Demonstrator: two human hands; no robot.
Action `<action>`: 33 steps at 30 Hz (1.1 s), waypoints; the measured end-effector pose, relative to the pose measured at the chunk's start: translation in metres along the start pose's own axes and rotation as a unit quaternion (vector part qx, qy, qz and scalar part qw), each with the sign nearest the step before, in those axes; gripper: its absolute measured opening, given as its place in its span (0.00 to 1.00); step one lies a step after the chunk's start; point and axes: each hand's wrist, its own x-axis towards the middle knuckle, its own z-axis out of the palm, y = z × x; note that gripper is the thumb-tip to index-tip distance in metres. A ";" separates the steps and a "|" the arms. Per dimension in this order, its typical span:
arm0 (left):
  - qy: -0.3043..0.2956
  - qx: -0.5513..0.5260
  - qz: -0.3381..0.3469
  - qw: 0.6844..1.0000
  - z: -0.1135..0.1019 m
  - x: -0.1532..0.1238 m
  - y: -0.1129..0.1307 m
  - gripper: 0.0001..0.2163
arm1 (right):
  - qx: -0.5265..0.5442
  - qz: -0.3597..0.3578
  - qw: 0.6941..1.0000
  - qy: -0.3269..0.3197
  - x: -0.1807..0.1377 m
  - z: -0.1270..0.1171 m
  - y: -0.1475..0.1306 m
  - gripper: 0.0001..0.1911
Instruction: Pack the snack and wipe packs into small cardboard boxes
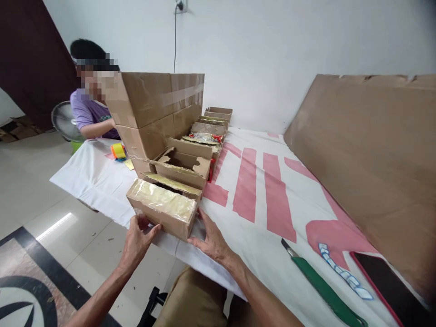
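Note:
A long narrow cardboard box (160,216) lies at the table's near edge, its yellowish top (166,198) covered with shiny clear tape. My left hand (138,238) grips its lower front side, thumb along the front face and fingers partly hidden underneath. At the right end, my right hand (213,238) holds the corner between thumb and fingers. Just behind it stands an open cardboard box (182,175) with raised flaps. Farther back in the same row, small packages in clear and red wrapping (206,136) show in an open box.
Stacked taped cartons (153,100) stand left of the row. A green utility knife (323,286), blade out, and a phone (384,286) lie at right, beside a large cardboard sheet (371,159). A yellow tape roll (118,151) sits at left, near a person in purple (90,111).

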 end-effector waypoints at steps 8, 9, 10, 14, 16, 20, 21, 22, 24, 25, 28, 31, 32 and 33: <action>-0.003 0.017 -0.012 1.000 0.003 0.009 0.000 0.33 | -0.040 -0.009 0.999 0.015 -0.005 0.010 0.013 0.51; -0.003 0.024 -0.011 1.000 0.004 0.010 0.001 0.33 | -0.040 -0.013 0.999 0.017 -0.005 0.010 0.011 0.50; -0.006 0.031 -0.009 0.999 0.004 0.011 0.002 0.33 | -0.039 -0.013 0.999 0.019 -0.005 0.009 0.009 0.49; -0.028 0.040 -0.007 0.999 0.004 0.015 0.005 0.32 | -0.041 0.013 0.999 0.010 -0.005 0.005 -0.003 0.49; -0.031 0.047 -0.007 0.998 0.004 0.017 0.006 0.32 | -0.042 0.022 0.999 0.008 -0.005 0.004 -0.008 0.50; -0.032 0.053 -0.011 0.998 0.004 0.020 0.009 0.32 | -0.035 0.032 0.999 0.012 -0.004 0.003 -0.015 0.52; -0.035 0.051 -0.014 0.998 0.004 0.021 0.010 0.33 | -0.033 0.035 0.999 0.013 -0.004 0.003 -0.016 0.52; -0.040 0.049 -0.015 0.998 0.003 0.021 0.010 0.33 | -0.031 0.036 0.999 0.014 -0.004 0.003 -0.017 0.52; -0.050 0.044 -0.014 0.998 0.002 0.023 0.011 0.33 | -0.027 0.037 0.999 0.017 -0.004 0.004 -0.018 0.53; -0.056 0.043 -0.012 0.997 0.002 0.023 0.011 0.33 | -0.025 0.037 0.999 0.015 -0.004 0.004 -0.017 0.53; -0.076 0.046 -0.007 0.996 0.000 0.024 0.011 0.32 | -0.018 0.038 0.999 0.004 -0.003 0.005 -0.014 0.55; -0.074 0.052 -0.006 0.996 0.001 0.026 0.012 0.32 | -0.013 0.039 0.999 0.004 -0.002 0.007 -0.013 0.54; -0.068 0.053 -0.005 0.996 0.002 0.027 0.012 0.32 | -0.013 0.039 0.999 0.007 -0.002 0.007 -0.013 0.54; -0.062 0.055 -0.006 0.997 0.003 0.028 0.012 0.32 | -0.014 0.041 0.999 0.010 -0.002 0.007 -0.013 0.54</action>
